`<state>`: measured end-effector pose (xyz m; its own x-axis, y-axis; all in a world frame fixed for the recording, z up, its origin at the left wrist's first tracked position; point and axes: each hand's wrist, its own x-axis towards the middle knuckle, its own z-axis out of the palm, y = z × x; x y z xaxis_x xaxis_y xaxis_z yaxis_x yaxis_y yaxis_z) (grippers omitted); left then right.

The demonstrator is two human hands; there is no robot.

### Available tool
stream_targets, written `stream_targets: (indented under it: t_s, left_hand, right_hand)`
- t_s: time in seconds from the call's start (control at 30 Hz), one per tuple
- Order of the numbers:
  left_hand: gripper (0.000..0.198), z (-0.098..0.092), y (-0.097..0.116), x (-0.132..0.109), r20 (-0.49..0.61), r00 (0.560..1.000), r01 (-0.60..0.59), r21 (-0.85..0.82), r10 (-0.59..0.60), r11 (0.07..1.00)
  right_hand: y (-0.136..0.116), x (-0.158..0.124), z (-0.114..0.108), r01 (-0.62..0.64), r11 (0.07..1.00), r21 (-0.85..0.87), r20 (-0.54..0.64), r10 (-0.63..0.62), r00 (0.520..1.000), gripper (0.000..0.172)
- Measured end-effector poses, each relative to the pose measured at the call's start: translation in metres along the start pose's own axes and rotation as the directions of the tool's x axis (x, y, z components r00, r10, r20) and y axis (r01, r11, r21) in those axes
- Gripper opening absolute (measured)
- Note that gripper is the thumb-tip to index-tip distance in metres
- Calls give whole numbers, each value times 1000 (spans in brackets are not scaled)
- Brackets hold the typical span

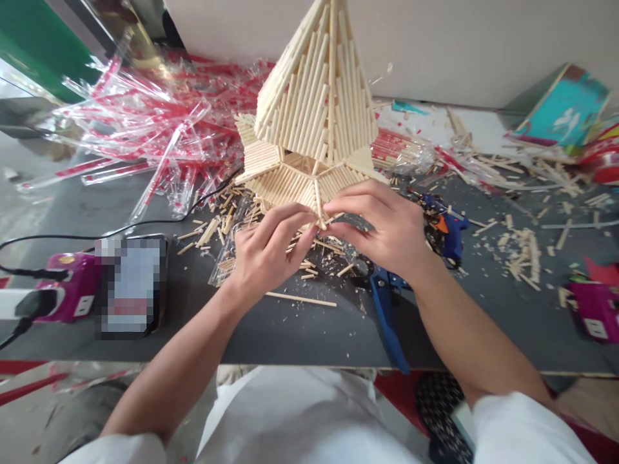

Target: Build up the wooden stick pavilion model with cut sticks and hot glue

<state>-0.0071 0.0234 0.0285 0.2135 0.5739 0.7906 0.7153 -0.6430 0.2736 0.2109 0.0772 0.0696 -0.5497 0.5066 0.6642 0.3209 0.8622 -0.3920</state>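
Observation:
A pagoda-like model of pale wooden sticks (pixel 309 96) stands on the dark table, with a tall pointed roof above a wider, flaring lower roof. At the near corner of that lower roof, my left hand (pixel 273 241) pinches the stick edge from the left. My right hand (pixel 382 222) closes on the same corner from the right, thumb and fingers around the ridge tip. The fingertips of both hands nearly meet there. Blue-handled cutters (pixel 389 322) lie below my right hand, and one loose stick (pixel 302 299) rests in front of the model.
Clear and red plastic wrappers (pixel 159 129) are heaped at the back left. A phone (pixel 133 283) and a purple power socket (pixel 70 287) with cables lie at left. A blue glue gun (pixel 452 232), stick scraps (pixel 522 251) and another purple socket (pixel 594 309) are at right.

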Motion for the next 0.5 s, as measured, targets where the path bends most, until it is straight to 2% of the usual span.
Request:
stream_targets:
  t_s: [0.2,0.37,0.5]
  left_hand:
    - [32,-1,2,1,3,1000,19,1,-19,1000]
    - [32,1,3,-2,-2,1000,17,-5,-17,1000]
    - [29,0,3,-1,0,1000,30,-1,-30,1000]
  right_hand:
    - [-3,5,-19,-31,1000,5,-72,31,997,19]
    - [-12,5,-10,50,999,-12,9,-50,999,17]
    - [-15,5,-3,88,996,17,4,-88,996,10]
